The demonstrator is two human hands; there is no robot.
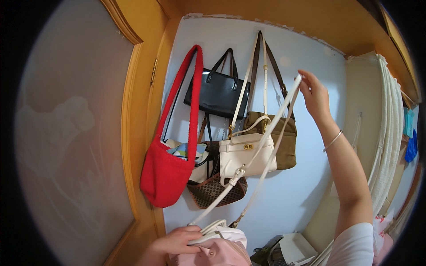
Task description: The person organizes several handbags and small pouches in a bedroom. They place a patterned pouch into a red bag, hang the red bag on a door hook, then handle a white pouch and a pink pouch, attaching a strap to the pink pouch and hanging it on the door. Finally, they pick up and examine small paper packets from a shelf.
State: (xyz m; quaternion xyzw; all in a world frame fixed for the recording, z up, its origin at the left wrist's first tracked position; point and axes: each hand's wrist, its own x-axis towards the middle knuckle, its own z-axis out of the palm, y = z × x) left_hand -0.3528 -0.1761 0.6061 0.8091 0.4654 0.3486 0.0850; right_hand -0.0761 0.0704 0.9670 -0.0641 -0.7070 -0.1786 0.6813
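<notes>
At the bottom of the view a pink and white handbag [219, 247] is held up, with my left hand [181, 240] gripping its upper edge near the white handles [214, 226]. My right hand [314, 96], raised at the right, pinches the top of a long white shoulder strap [283, 106]. That strap runs taut down to the bag and crosses in front of a hanging cream handbag [241, 159] with a gold clasp. Behind the cream bag hangs an olive-brown flap bag [287, 146]. The lower part of the pink bag is cut off.
More bags hang on the pale wall [306, 186]: a red fuzzy shoulder bag [166, 176], a glossy black handbag [218, 91] and a brown patterned bag [216, 194]. A wooden door [131, 139] with frosted glass stands left. At right are a cream curtain [387, 123] and a white box [298, 249].
</notes>
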